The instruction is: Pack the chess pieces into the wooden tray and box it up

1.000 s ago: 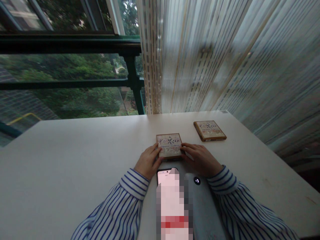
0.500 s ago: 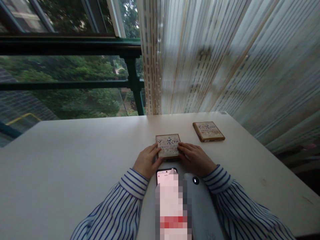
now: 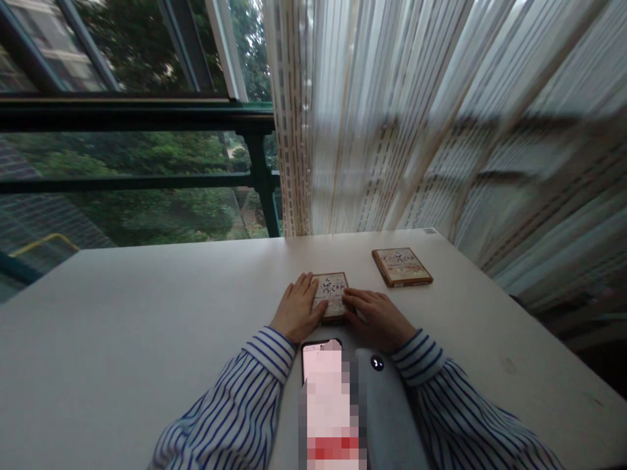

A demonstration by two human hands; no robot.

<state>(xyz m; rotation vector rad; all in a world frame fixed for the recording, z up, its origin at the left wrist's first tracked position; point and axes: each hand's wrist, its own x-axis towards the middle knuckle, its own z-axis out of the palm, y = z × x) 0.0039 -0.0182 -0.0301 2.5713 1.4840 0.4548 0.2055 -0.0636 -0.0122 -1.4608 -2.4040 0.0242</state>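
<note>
A flat square Chinese chess box point(image 3: 332, 290) with dark brush-style characters lies on the white table, held between both hands. My left hand point(image 3: 298, 309) covers its left side, fingers reaching over the top and thumb across the front left corner. At the right edge, my right hand point(image 3: 379, 316) grips with fingertips on the lid and the thumb lower down, partly hidden. A second, matching chess box point(image 3: 402, 266) rests farther back to the right, untouched.
A lit phone point(image 3: 323, 372), its screen partly blurred out, lies just in front of the box. Beside it is a pale rounded device point(image 3: 389, 405) under my right wrist. Behind the white table point(image 3: 147, 326) are a green railing point(image 3: 147, 181) and a striped curtain point(image 3: 353, 130).
My left hand has slid farther over the box and now covers its left part. My right hand keeps its grip on the right edge. The view has tilted slightly upward.
</note>
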